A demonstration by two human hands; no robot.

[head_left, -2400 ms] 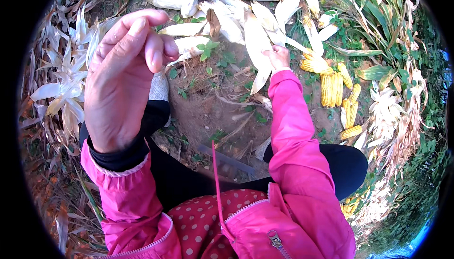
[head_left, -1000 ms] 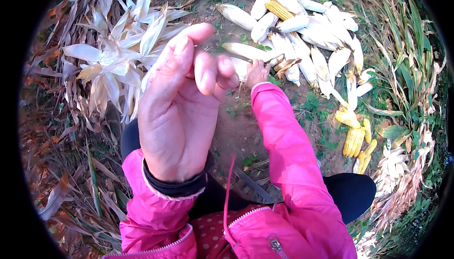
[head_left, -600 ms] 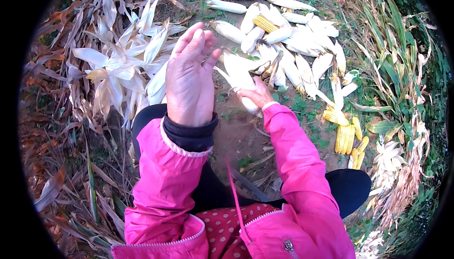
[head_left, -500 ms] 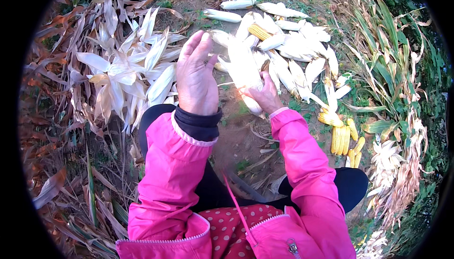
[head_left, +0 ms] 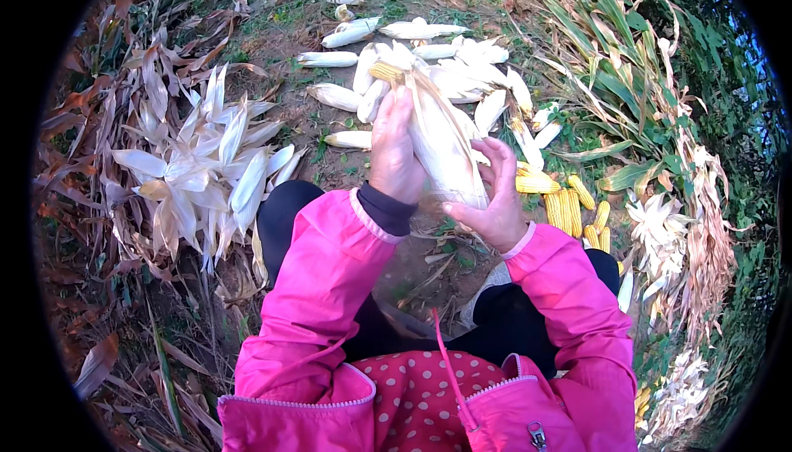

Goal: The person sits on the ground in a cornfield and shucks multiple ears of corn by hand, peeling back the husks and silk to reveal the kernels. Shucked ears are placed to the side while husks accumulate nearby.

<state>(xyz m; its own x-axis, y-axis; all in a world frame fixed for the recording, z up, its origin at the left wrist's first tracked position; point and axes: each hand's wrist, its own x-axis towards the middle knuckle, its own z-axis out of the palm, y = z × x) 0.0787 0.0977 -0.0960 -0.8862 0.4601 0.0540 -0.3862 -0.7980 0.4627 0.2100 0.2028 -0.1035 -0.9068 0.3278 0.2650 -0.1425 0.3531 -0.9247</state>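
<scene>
An ear of corn in its pale, dry husk (head_left: 443,143) is held up between my two hands, slanting with its lower end toward me. My left hand (head_left: 398,151) supports its left side, the fingers partly hidden behind the husk. Curled about the right side and lower end is my right hand (head_left: 497,200), its thumb beneath and its fingertips at the husk's edge. Just past my left fingertips, a partly bared yellow ear (head_left: 385,72) lies among a pile of ears in white husks (head_left: 458,81).
Bare yellow ears (head_left: 564,211) lie together on the ground to the right. Stripped husks (head_left: 210,167) are heaped at the left, more husks (head_left: 660,225) at the far right. Green and dry stalks (head_left: 610,81) border the right side. My knees flank the soil (head_left: 425,275).
My left hand, raised and free before, has come onto the husked ear. My right hand has brought the ear nearer and shifted its grip toward the lower end. The view has turned a little.
</scene>
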